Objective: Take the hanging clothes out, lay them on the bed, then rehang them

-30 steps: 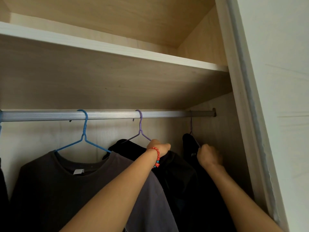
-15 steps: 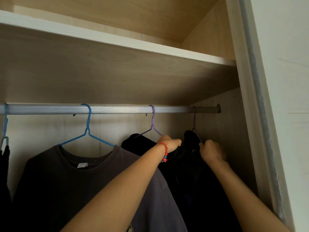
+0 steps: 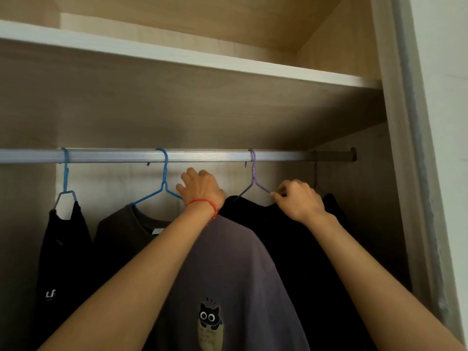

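Forearms: both bare, reaching up and forward into the wardrobe.
Left hand point(image 3: 201, 190): beaded red bracelet point(image 3: 212, 207) at the wrist; fingers curled at the right shoulder of the blue hanger point(image 3: 162, 183); actual grip hidden.
Right hand point(image 3: 300, 201): fingertips pinch the thin purple hanger point(image 3: 253, 183) on its right arm.
Grey T-shirt point(image 3: 228, 269): soft cotton, cat print, on the blue hanger.
Black garment point(image 3: 291, 249): matte, on the purple hanger.
Rail point(image 3: 114, 156): ribbed metal tube beneath a pale wood shelf point(image 3: 177, 55).
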Available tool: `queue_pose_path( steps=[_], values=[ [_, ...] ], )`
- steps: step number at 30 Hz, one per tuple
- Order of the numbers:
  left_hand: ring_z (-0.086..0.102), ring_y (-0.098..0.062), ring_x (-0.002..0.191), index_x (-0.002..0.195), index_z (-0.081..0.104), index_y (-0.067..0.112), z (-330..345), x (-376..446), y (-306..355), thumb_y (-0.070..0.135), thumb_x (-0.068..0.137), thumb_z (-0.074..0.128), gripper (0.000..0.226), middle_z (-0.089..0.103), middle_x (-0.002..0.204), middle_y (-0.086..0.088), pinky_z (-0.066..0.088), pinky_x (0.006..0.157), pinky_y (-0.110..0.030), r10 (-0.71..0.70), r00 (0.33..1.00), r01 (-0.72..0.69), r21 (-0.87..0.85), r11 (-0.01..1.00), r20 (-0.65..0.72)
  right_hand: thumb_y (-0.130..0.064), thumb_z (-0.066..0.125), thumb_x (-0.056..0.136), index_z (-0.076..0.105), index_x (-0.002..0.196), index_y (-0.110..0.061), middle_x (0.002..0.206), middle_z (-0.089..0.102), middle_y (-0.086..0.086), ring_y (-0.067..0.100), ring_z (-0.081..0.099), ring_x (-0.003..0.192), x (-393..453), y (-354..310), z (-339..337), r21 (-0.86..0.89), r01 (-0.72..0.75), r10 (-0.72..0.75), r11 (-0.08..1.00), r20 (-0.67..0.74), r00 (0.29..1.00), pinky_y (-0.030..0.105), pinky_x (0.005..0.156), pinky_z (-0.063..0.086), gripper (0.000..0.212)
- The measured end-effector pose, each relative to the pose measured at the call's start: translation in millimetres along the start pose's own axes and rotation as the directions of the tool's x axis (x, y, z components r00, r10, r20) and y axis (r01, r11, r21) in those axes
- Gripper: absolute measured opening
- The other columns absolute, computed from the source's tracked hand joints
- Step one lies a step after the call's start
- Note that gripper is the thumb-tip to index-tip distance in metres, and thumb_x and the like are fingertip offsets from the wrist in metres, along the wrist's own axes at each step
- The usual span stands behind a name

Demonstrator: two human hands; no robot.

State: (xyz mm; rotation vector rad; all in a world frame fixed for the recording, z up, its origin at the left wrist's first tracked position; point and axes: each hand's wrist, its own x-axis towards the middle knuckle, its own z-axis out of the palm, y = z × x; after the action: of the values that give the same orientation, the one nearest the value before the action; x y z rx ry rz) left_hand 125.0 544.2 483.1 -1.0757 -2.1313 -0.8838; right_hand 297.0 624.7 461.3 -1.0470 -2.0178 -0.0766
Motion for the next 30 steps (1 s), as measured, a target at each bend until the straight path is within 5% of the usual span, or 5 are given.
queue_pose_path(
  steps=[6,11,16,21,30],
  values=[
    [0.042,-0.036,0.122,0.132,0.034,-0.004,-7,-4,-46,0.025,0.082,0.057,0.062,0.038,0.132,-0.02,0.042,0.095,-0.045,-0.192,0.973,0.209,-0.143,0.967,0.129,-0.034,0.054,0.09,0.06,0.105,-0.001,0.106,0.06,0.019,0.035,0.058,0.096,5,-7,8,0.102,-0.172,0.152,0.98,0.176,0.973,0.031,0.07,0.041,0.036],
    [0.059,-0.03,0.08,0.068,0.05,0.006,-7,-7,-61,0.017,0.083,0.053,0.019,0.057,0.079,-0.013,0.05,0.072,-0.035,-0.186,0.961,0.256,-0.398,0.881,0.206,-0.031,0.053,0.09,0.059,0.111,-0.001,0.113,0.06,0.02,0.035,0.059,0.102,7,-10,13,0.18,-0.224,0.168,0.958,0.285,0.944,0.029,0.072,0.04,0.037],
    [0.054,-0.025,0.071,0.059,0.039,0.009,-6,-7,-62,0.013,0.085,0.054,0.03,0.044,0.06,-0.006,0.048,0.069,-0.032,-0.195,0.964,0.257,-0.451,0.854,0.181,-0.023,0.049,0.093,0.06,0.103,0.0,0.094,0.053,0.013,0.031,0.057,0.093,2,-14,16,0.182,-0.198,0.146,0.963,0.263,0.954,0.027,0.07,0.037,0.027],
    [0.058,-0.033,0.089,0.099,0.056,-0.01,-5,-8,-58,0.015,0.087,0.053,0.028,0.061,0.092,-0.022,0.048,0.08,-0.035,-0.118,0.974,0.199,-0.472,0.859,0.196,-0.02,0.049,0.091,0.063,0.095,0.0,0.097,0.06,0.018,0.033,0.059,0.093,2,-17,28,0.243,-0.229,0.176,0.943,0.22,0.959,0.027,0.069,0.039,0.025],
    [0.06,-0.037,0.099,0.103,0.056,-0.01,5,-10,-52,0.015,0.087,0.052,0.03,0.063,0.108,-0.026,0.049,0.086,-0.038,-0.088,0.979,0.169,-0.499,0.85,0.182,-0.026,0.048,0.093,0.062,0.106,-0.002,0.11,0.061,0.018,0.033,0.058,0.101,-6,-19,38,0.343,-0.251,0.21,0.905,0.15,0.966,0.031,0.08,0.045,0.03]
  ],
)
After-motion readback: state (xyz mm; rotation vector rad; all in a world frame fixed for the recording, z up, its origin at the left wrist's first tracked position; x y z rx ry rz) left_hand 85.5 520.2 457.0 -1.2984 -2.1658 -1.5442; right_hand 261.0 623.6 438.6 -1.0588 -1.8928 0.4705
